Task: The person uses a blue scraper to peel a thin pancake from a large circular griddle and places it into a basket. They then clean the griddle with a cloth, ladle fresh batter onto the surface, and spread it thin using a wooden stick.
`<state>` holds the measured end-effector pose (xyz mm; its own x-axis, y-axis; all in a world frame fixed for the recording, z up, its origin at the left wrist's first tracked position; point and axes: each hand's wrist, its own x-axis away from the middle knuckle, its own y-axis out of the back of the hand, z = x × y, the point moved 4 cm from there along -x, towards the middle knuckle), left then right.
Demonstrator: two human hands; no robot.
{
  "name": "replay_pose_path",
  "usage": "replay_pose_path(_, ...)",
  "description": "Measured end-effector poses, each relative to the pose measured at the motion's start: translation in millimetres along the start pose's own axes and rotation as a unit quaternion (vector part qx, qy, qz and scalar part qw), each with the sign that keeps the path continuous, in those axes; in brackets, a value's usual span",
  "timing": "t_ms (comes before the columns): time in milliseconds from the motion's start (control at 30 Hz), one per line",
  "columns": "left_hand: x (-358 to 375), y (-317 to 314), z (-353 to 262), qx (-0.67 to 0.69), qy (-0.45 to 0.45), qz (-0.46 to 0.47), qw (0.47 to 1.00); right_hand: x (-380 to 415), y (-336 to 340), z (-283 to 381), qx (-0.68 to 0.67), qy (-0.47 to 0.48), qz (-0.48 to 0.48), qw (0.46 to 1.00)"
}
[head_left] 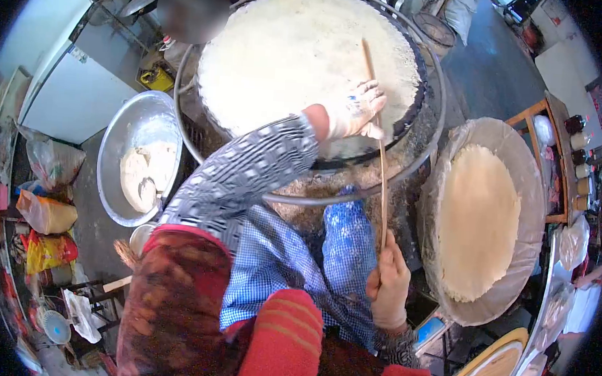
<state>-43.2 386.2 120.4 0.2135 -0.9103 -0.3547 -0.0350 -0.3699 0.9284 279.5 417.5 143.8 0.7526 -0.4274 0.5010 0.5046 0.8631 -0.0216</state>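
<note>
A large round griddle (288, 56) is covered by a thin pale sheet of batter or dough, with its dark edge showing at the right. A long thin wooden stick (384, 186) runs from over the griddle down toward my body. My left hand (356, 111), in a whitish glove or coating, lies at the stick's middle above the griddle's lower right edge, its fingers bent against the stick. Lower down, my right hand (390, 284) is closed round the near end of the stick.
A metal bowl (111, 162) with pale batter and a ladle stands at the left. On the right, a plastic-lined basket (525, 270) holds flat round sheets. A metal ring (440, 127) surrounds the griddle. A wooden shelf (557, 162) with jars stands farther right.
</note>
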Motion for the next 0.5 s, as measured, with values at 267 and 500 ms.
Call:
replay_pose_path(267, 79, -12, 149, -0.11, 0.095, 0.06, 0.988, -97, -70, 25, -0.053, -0.05, 0.193, 0.978)
replay_pose_path(500, 259, 90, 104, -0.187, 0.288, 0.125, 0.931, -101, -140, -31, 0.234, 0.264, 0.205, 0.913)
